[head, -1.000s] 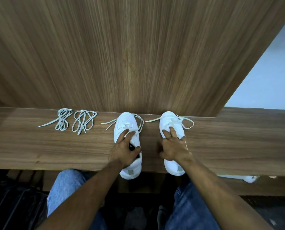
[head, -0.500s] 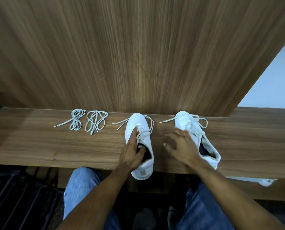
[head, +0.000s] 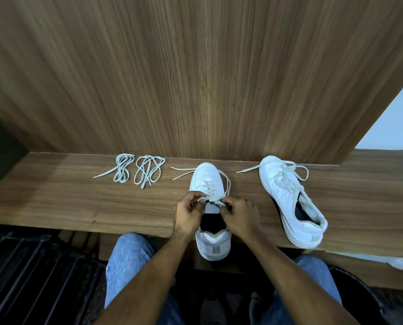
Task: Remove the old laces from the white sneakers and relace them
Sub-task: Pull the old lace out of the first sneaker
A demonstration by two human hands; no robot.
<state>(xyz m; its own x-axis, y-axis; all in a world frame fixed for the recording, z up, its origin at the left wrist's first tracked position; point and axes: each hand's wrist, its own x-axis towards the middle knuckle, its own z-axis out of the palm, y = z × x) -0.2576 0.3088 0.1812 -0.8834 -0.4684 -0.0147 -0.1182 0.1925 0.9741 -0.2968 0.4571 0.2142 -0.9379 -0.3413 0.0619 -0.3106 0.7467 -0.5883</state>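
Since the earlier frame, both hands have been brought onto the knot of the near sneaker [head: 209, 181]: its lace [head: 227, 184] is pinched by the left hand [head: 188, 214] and right hand [head: 240, 216]. The second sneaker [head: 287, 198] lies angled rightward on the shelf [head: 55, 198]. Farther left, two spare lace bundles [head: 136, 171] lie coiled.

I see my left hand [head: 188, 215] and right hand [head: 240, 215] pinching the cream lace [head: 213, 200] at the tongue of the near white leather sneaker [head: 209, 184] on the brown wooden shelf [head: 55, 198]. The second white sneaker [head: 287, 198] lies angled to the right. Two coiled pale spare laces [head: 137, 171] rest to the left.
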